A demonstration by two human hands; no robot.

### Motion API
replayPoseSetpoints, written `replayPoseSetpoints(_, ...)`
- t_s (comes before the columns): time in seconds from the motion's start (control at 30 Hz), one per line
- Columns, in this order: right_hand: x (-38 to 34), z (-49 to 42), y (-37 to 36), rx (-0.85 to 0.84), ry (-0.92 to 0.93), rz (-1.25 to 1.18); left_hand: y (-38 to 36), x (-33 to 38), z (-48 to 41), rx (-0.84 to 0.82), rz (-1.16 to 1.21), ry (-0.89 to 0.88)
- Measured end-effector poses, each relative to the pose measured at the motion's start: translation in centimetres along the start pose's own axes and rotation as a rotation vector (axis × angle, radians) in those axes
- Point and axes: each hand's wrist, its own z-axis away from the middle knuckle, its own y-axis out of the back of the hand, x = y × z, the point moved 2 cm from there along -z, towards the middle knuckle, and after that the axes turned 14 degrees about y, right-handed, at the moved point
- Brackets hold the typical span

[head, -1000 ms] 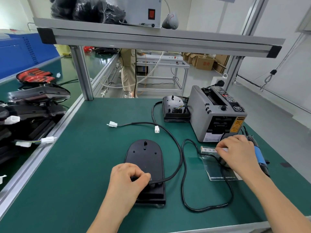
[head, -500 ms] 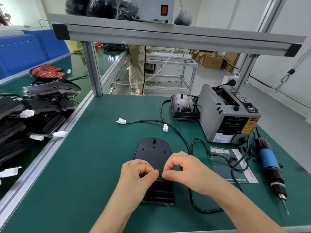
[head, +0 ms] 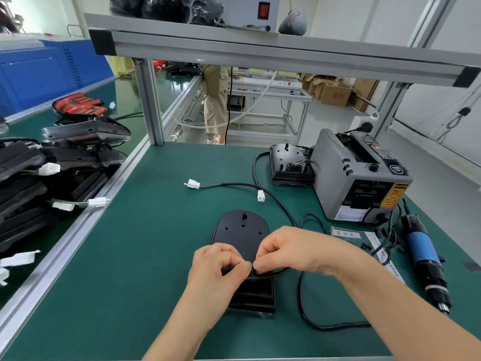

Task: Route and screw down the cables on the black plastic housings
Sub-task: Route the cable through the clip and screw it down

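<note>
A clear plastic bag (head: 374, 239) lay flat on the green bench mat (head: 130, 256) with a few small dark parts on it, beside a blue electric screwdriver (head: 421, 254). At centre a black plastic housing (head: 243, 230) sat on the mat. Over its near end, the left hand (head: 218, 267) and right hand (head: 289, 251), fingers curled and fingertips meeting, pinched the black cable (head: 301, 293), which looped off right.
</note>
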Motion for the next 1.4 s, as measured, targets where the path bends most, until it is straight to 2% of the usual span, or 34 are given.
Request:
replayPoseSetpoints(0.17,-0.6,-0.7,0.6,-0.129,-0.034,-0.012,0.1,-0.2,0.0,-0.009,-0.019,0.003)
replayPoseSetpoints(0.43,-0.8,-1.1,0.9,-0.17,-0.046,-0.041,0.1,-0.2,-0.2,-0.005,-0.032,0.003)
replayPoseSetpoints(0.77,-0.7,-0.9,0.3,-0.076,-0.036,0.027,0.0,-0.3,-0.1,0.015,-0.012,0.003)
replayPoseSetpoints(1.1,0.6,-0.1,-1.0,0.113,0.024,-0.004,-0.1,0.0,0.0,0.039,-0.015,-0.026)
replayPoseSetpoints(1.4,0.9,0.5,-1.8,0.208,0.083,-0.026,0.4,-0.1,0.2,-0.023,0.029,-0.038)
